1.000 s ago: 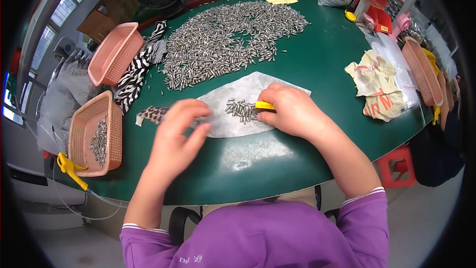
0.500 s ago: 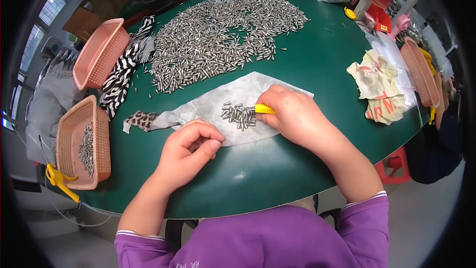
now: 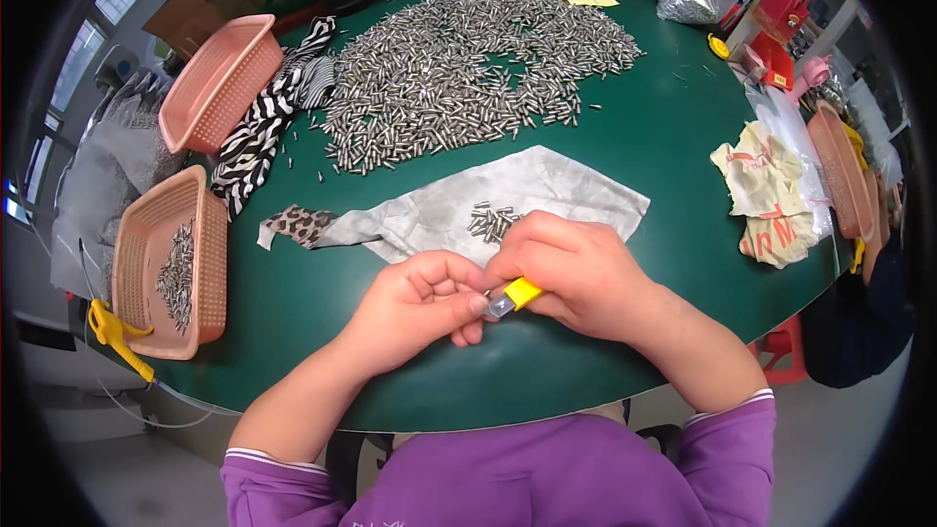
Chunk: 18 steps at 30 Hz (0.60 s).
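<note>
My right hand (image 3: 581, 268) grips a yellow utility knife (image 3: 523, 293), its grey tip pointing left toward the other hand. Between the fingertips of my left hand (image 3: 415, 307), a small metal pin (image 3: 487, 294) is pinched right at the knife's tip. Both hands meet above the near part of the table. Just beyond them lies a grey cloth (image 3: 410, 219) with a leopard-print end, carrying a small heap of metal pins (image 3: 494, 222), partly covered by my right hand.
A broad pile of metal pins (image 3: 429, 88) covers the far middle of the green table (image 3: 673, 137). Pink baskets (image 3: 210, 273) and a zebra-print cloth (image 3: 249, 146) stand left, with a yellow air gun (image 3: 117, 332) beside. Rags (image 3: 766, 181) lie right.
My right hand has brought the knife nearer and left, from the small heap to my left hand. My left hand has shifted right and now pinches a pin. The view has shifted slightly.
</note>
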Each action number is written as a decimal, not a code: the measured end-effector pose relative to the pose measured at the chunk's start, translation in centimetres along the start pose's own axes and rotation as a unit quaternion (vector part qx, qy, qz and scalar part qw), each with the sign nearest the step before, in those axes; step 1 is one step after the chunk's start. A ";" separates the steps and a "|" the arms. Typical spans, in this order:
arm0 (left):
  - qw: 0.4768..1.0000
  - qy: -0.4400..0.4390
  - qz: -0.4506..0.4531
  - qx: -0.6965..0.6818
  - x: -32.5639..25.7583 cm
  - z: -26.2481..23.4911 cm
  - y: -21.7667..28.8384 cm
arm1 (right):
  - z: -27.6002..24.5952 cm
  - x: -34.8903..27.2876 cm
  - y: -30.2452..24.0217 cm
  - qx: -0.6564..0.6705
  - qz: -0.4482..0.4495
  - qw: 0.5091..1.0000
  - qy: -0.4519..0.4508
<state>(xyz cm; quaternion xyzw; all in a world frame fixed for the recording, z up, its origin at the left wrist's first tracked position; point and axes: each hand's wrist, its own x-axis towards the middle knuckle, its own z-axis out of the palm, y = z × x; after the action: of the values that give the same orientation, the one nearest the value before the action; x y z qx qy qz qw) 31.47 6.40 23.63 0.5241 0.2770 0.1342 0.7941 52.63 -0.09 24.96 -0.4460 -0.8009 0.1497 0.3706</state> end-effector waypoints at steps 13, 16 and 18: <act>0.998 0.016 0.047 -0.035 0.4 -0.4 -0.4 | -0.2 0.2 -0.1 -0.007 0.046 0.997 0.053; 0.994 0.032 0.085 -0.059 0.5 -0.6 -0.5 | -0.5 0.3 -0.3 -0.004 0.086 0.994 0.062; 0.991 0.051 0.110 -0.053 0.6 -0.6 -0.5 | -0.4 0.2 0.0 -0.012 0.066 0.996 0.052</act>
<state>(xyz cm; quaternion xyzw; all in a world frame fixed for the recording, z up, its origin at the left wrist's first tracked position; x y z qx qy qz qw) 31.54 6.94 22.79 0.5013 0.2501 0.2618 0.7859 52.84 0.03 25.32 -0.5097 -0.7509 0.1405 0.3958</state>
